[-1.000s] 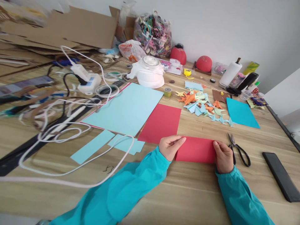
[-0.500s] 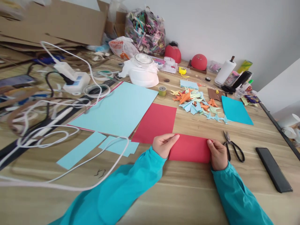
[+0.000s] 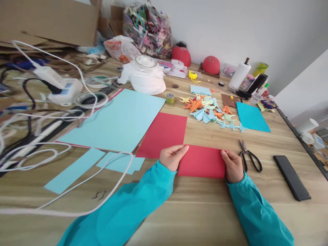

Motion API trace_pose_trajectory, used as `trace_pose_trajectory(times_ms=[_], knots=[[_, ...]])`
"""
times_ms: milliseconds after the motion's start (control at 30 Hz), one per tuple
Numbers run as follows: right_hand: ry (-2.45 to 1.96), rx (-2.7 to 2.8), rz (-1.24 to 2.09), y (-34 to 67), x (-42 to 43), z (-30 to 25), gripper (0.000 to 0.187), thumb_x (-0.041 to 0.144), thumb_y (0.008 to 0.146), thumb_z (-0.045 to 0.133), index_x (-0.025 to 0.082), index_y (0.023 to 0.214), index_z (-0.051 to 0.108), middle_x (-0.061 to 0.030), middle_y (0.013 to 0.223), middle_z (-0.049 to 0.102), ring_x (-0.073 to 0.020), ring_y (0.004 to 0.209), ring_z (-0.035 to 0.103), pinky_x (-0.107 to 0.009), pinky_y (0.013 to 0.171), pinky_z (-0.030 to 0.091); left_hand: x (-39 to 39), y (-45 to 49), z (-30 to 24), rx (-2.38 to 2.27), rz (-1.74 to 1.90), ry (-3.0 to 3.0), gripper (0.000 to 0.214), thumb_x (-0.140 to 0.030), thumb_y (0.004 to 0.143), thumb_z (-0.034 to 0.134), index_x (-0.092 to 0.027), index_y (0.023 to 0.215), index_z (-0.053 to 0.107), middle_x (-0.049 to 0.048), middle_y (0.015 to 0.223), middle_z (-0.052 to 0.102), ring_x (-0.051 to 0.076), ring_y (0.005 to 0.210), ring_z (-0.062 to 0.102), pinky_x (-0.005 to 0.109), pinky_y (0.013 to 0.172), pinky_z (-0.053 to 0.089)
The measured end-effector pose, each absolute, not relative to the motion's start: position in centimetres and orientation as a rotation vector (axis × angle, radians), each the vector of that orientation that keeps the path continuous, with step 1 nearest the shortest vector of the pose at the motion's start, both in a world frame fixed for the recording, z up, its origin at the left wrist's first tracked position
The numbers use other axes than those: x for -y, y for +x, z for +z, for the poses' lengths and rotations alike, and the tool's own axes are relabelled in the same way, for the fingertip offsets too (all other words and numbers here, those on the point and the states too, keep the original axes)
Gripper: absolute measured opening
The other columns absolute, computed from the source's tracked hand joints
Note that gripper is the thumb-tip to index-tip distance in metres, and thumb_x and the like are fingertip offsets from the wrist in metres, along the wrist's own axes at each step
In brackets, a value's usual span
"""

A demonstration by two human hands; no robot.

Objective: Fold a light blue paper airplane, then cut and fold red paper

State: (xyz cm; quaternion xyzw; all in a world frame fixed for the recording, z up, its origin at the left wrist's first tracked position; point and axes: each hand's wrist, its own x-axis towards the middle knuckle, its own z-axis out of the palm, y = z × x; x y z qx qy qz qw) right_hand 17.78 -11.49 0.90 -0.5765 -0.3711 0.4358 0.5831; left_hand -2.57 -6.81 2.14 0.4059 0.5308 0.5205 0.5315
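A folded red sheet of paper point(image 3: 202, 160) lies flat on the wooden table point(image 3: 210, 212). My left hand point(image 3: 172, 157) pinches its left edge, fingers closed on the paper. At the opposite edge my right hand point(image 3: 232, 165) grips the same sheet with its thumb on top. Both arms wear teal sleeves. A larger red sheet point(image 3: 164, 133) lies just behind the left hand, partly under a big light blue sheet point(image 3: 118, 119).
Black scissors point(image 3: 249, 157) lie right of my right hand, a black phone point(image 3: 291, 177) further right. Folded paper shapes point(image 3: 210, 111) and a teal sheet point(image 3: 252, 117) sit behind. White cables point(image 3: 77, 177), a power strip point(image 3: 60, 89), light blue strips point(image 3: 74, 169) and cardboard point(image 3: 51, 20) fill the left.
The view has swung to the right, so everything has slid left in the picture. Both hands keep the same hold on the red sheet.
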Motion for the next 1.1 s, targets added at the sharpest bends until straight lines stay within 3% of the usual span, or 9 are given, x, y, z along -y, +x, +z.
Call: trace_pose_trajectory(times_ms=[300,533,1100], knots=[[-1.296,0.764,1.113,17.6,11.6,0.9,0.021,0.038,0.069,0.069,0.018,0.07,0.07,0.0011,0.059,0.064,-0.0129,0.054,0.055,-0.024,0.05,0.042,6.8,-2.6,2.1,-1.258,1.25,0.994,0.029,-0.039,0.056,0.073,-0.014,0.07,0.072,0.005,0.069,0.072,0.021,0.067,0.065,0.031,0.06,0.054],[-1.384,0.838,0.991,18.0,11.5,1.1,0.022,0.036,0.064,0.073,0.016,0.071,0.069,-0.0006,0.064,0.065,-0.0123,0.057,0.055,-0.024,0.053,0.042,6.7,-2.8,2.1,-1.278,1.244,1.069,0.023,-0.037,0.058,0.072,-0.015,0.067,0.072,0.0036,0.065,0.071,0.02,0.065,0.064,0.029,0.057,0.053],[-1.512,1.436,1.147,17.9,12.0,2.8,0.023,0.039,0.072,0.065,0.016,0.072,0.069,-0.0049,0.069,0.068,-0.015,0.062,0.059,-0.024,0.055,0.046,8.1,-2.4,2.5,-1.101,1.034,1.313,0.021,-0.034,0.067,0.065,-0.014,0.065,0.07,0.0038,0.062,0.069,0.017,0.058,0.062,0.024,0.052,0.048]])
